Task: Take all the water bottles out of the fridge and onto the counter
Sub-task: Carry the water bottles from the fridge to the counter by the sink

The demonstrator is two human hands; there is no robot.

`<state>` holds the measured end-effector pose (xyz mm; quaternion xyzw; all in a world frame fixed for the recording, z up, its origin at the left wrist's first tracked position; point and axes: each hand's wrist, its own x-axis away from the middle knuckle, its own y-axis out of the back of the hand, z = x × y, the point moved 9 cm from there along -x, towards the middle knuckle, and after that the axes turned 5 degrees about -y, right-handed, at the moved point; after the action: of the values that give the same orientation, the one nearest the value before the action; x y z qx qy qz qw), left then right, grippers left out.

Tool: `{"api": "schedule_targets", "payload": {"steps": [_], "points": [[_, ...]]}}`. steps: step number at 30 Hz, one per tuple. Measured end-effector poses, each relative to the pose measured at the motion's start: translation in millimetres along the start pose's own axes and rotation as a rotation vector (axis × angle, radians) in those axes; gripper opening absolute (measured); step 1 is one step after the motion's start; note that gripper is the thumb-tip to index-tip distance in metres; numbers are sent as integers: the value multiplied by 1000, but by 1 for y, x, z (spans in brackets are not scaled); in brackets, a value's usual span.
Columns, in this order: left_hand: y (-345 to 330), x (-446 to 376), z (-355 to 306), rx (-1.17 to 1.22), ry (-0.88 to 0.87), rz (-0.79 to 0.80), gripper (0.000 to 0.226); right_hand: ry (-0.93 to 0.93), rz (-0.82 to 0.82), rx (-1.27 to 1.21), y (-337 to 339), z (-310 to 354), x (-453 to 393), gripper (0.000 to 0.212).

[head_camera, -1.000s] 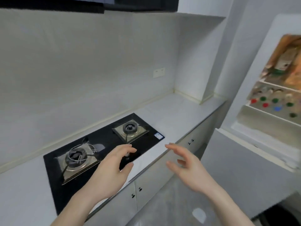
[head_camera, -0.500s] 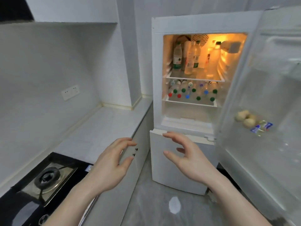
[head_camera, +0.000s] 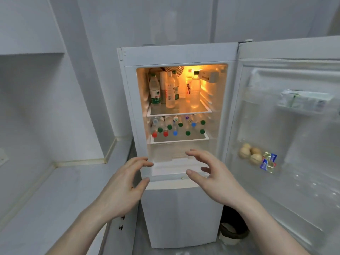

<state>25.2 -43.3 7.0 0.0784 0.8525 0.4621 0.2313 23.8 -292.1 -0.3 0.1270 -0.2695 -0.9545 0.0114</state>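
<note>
Reaching toward the open fridge [head_camera: 176, 54] with left hand [head_camera: 121, 188] and right hand [head_camera: 215, 181] both spread and empty, the person has every bottle [head_camera: 170, 92] beyond them left, none on the table [head_camera: 60, 190] beside the left hand.

Clear plastic bottles [head_camera: 170, 92]; glossy white fridge [head_camera: 182, 214].

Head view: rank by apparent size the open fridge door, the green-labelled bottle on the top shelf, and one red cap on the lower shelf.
1. Open fridge door, largest by far, though it is nearest the camera.
2. Green-labelled bottle.
3. Red cap, smallest.
</note>
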Motion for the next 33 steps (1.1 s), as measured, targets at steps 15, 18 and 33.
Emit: {"api": "schedule_targets", "payload": {"steps": [15, 18, 33], "points": [[-1, -138, 29, 98, -211, 13, 34, -40, -175, 66, 28, -1, -88, 45], [-8, -164, 32, 97, -233, 4, 35, -25, -173, 56, 33, -8, -117, 47], [-38, -347, 65, 85, -80, -101, 39, -6, -208, -47, 70, -78, -314, 57]]}}
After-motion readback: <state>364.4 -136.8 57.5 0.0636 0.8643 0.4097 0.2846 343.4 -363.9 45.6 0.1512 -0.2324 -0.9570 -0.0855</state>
